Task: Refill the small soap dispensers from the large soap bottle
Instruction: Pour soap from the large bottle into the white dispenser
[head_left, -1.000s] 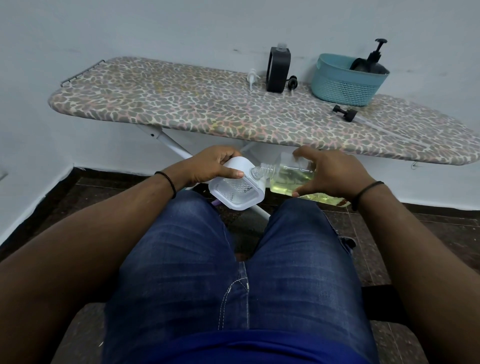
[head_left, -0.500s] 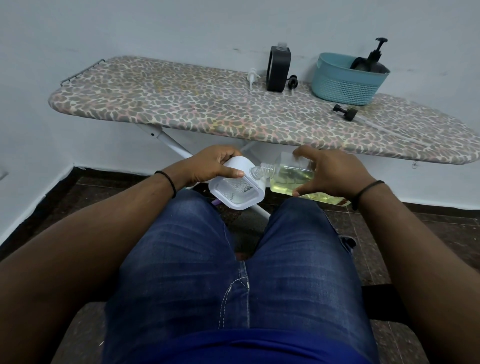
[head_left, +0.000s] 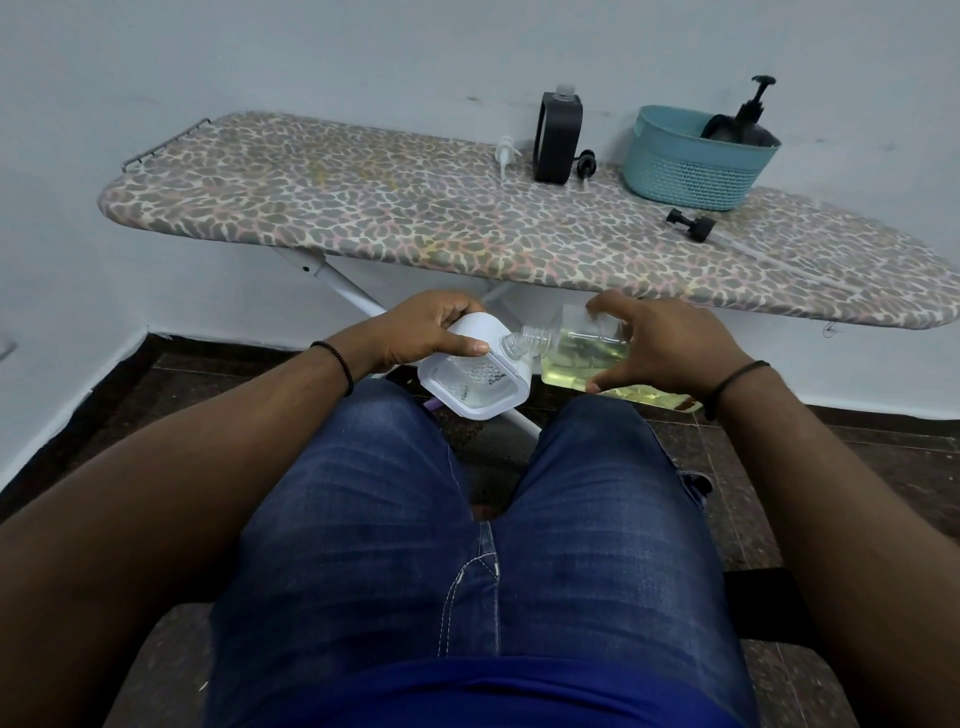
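My left hand (head_left: 423, 332) grips a small white dispenser (head_left: 475, 382), tilted over my knees so that its clear patterned face points at me. My right hand (head_left: 670, 351) holds a clear bottle (head_left: 576, 353) partly full of yellow-green soap. That bottle lies almost on its side. Its open threaded neck points left and rests against the white dispenser's upper right corner. I cannot see soap flowing. A black dispenser (head_left: 558, 137) with an open neck stands on the ironing board (head_left: 363, 208).
Beside the black dispenser lie a white pump (head_left: 506, 153) and a black pump (head_left: 586, 166). A teal basket (head_left: 675, 171) holds a black pump bottle (head_left: 745, 122). Another black pump head (head_left: 691, 226) lies in front of it. The board's white legs cross behind my hands.
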